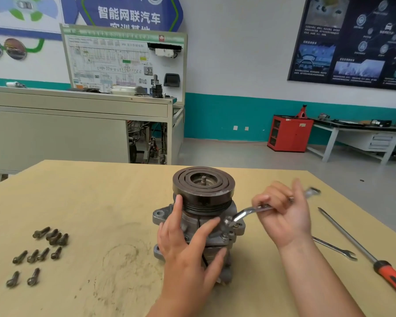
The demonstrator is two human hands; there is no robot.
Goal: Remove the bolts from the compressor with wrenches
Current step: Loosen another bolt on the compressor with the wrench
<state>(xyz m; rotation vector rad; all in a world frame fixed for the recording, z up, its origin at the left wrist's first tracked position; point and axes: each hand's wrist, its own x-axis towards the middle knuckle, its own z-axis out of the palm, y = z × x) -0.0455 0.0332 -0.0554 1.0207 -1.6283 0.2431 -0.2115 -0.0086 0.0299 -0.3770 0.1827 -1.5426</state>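
The compressor (202,202) stands upright at the centre of the frame, on the wooden table (101,202), pulley end up. Treat it as a heavy, rigid metal casting. It won't flex, but it is tall for its footprint and will likely twist or tip under a sideways pull from a wrench. Brace it on the ribbed housing below the pulley, not on the smooth pulley rim, which would probably slip or spin.

Your left hand (188,243) does just that. Its fingers are spread wide and fairly straight, pressed against the housing, with one fingertip reaching up to the pulley's edge.

Your right hand (284,216), right of centre, curls its fingers round the shank of the offset wrench (245,212). The wrench's lower end sits at the right-hand mounting ear, just above a bolt head (224,236). Motion blur hides whether it is seated on a fastener.

Loose bolts (39,252) lie in rows at the lower left. A second wrench (336,248) and a screwdriver (364,255) lie at the right.
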